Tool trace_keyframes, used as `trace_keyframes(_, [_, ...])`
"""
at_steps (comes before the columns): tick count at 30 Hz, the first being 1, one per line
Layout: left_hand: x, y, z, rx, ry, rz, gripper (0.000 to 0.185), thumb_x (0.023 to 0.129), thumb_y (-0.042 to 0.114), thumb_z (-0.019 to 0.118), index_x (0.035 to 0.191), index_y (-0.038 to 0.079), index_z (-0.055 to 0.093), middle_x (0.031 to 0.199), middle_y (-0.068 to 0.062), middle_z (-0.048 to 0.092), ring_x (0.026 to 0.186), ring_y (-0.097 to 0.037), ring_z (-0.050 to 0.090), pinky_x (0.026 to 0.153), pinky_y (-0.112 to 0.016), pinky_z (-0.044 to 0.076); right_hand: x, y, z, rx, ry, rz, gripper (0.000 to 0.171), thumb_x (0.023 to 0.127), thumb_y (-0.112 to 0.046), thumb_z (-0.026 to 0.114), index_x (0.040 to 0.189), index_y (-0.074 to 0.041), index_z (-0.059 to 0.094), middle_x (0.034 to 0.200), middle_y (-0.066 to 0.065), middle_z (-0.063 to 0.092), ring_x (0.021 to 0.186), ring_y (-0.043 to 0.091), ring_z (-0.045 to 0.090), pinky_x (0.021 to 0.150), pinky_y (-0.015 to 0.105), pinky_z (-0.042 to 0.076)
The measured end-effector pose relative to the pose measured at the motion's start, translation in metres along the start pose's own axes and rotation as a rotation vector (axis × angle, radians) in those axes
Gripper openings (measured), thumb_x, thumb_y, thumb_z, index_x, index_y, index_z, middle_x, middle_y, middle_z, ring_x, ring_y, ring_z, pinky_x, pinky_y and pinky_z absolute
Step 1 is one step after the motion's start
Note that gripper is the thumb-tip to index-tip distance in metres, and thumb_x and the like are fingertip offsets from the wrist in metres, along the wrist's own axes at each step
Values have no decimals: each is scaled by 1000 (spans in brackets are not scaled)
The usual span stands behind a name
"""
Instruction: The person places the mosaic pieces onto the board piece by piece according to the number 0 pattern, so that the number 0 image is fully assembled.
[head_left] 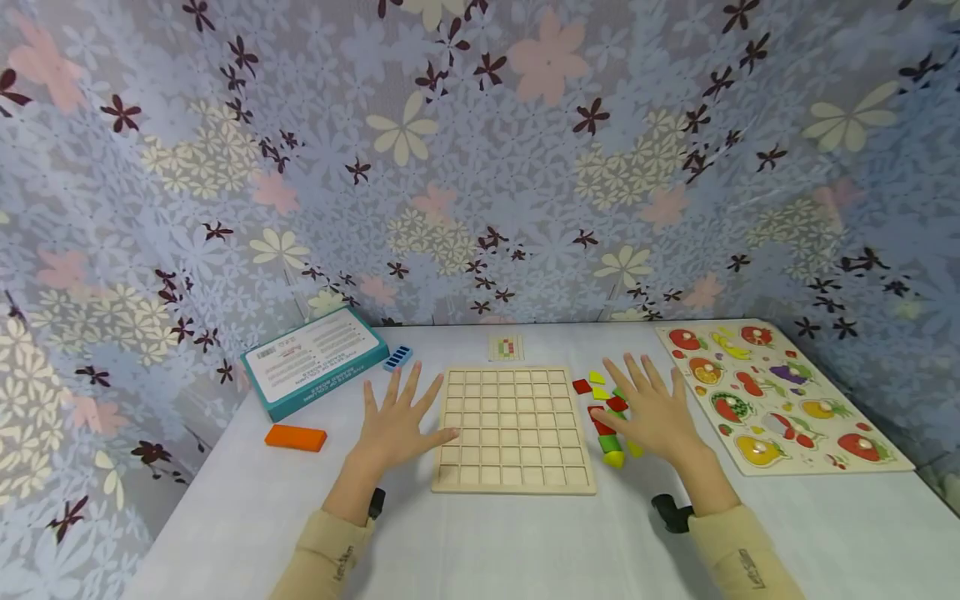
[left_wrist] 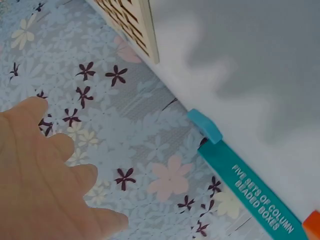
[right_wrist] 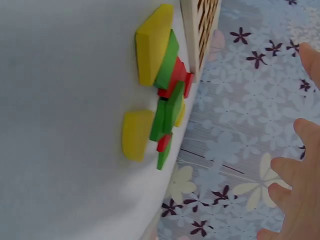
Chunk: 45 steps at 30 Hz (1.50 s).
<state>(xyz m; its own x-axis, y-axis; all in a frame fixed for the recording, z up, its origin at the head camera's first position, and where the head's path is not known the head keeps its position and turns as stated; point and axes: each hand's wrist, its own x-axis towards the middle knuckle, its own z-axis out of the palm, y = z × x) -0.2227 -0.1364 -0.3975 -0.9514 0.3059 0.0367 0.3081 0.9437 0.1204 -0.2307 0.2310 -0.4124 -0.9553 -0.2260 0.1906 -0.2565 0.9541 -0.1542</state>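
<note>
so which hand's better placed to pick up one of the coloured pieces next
Right, probably. The right hand hovers spread over the coloured pieces beside the grid board. The left hand is on the board's far side, away from them.

The grid board (head_left: 514,430) is pale bare wood, and the small pieces (head_left: 609,417) beside it are red, green and yellow, lying on a plain white table (head_left: 480,542). The box (head_left: 313,360) is teal with a white printed face, near an orange block (head_left: 296,437), a small blue piece (head_left: 398,357) and a fruit puzzle board (head_left: 776,396) in cream with red, orange, yellow and purple pictures. The backdrop (head_left: 480,158) is grey-blue, patterned with pale blue, cream, pink and dark maroon flowers, and the sleeves (head_left: 738,554) are beige.
</note>
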Motion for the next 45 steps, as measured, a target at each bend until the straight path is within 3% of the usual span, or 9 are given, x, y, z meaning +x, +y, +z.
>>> trace_keyframes(5, [12, -1, 3, -48, -12, -7, 84, 83, 68, 44, 149, 27, 13, 154, -9, -2, 139, -35, -8, 105, -65, -13, 12, 0, 9, 52, -30, 20, 82, 86, -58, 50, 149, -17, 18, 150, 23, 14, 137, 43, 7, 104, 67, -7])
trace_keyframes(10, [24, -3, 7, -171, -19, -43, 82, 86, 65, 41, 149, 25, 9, 154, -12, 1, 139, -37, 0, 106, -67, 1, 23, 2, 20, 87, -62, 29, 82, 86, -62, 45, 148, -15, 19, 149, 24, 16, 136, 45, 10, 103, 69, -3])
trace_keyframes(16, [37, -9, 12, -621, 44, -181, 73, 90, 54, 46, 148, 16, 21, 144, -16, 35, 131, -38, 31, 105, -58, 28, 37, 6, 29, 137, -115, 62, 78, 89, -57, 45, 148, -13, 19, 148, 26, 19, 134, 48, 14, 101, 72, 5])
trace_keyframes(19, [45, -11, 13, -838, 64, -256, 65, 92, 45, 48, 143, 9, 33, 132, -19, 49, 117, -36, 50, 95, -48, 45, 47, 10, 32, 186, -136, 74, 73, 91, -48, 48, 148, -11, 20, 146, 26, 24, 131, 49, 21, 97, 74, 14])
trace_keyframes(25, [53, -23, 19, -1235, -40, -372, 55, 95, 35, 46, 138, 2, 38, 126, -24, 51, 103, -37, 57, 85, -42, 53, 67, 17, 34, 324, -213, 124, 64, 93, -34, 48, 146, -6, 24, 141, 24, 35, 122, 49, 36, 85, 68, 31])
trace_keyframes(31, [54, -33, 32, -1313, -176, -482, 56, 94, 35, 48, 138, 3, 37, 125, -24, 50, 94, -30, 61, 75, -37, 57, 76, 23, 38, 381, -267, 191, 54, 94, -24, 45, 142, -2, 32, 134, 28, 42, 121, 48, 37, 91, 70, 27])
trace_keyframes(37, [52, -36, 39, -1306, -237, -449, 56, 93, 34, 50, 136, 1, 38, 124, -24, 50, 89, -29, 63, 74, -38, 57, 85, 27, 44, 360, -248, 234, 50, 92, -18, 47, 139, -4, 38, 124, 25, 50, 113, 42, 46, 89, 65, 33])
trace_keyframes(45, [50, -41, 42, -1264, -297, -379, 56, 92, 31, 52, 136, -1, 39, 118, -21, 52, 84, -26, 61, 72, -37, 58, 95, 28, 47, 315, -246, 212, 44, 88, -15, 53, 130, -2, 51, 113, 21, 58, 103, 38, 52, 82, 60, 38])
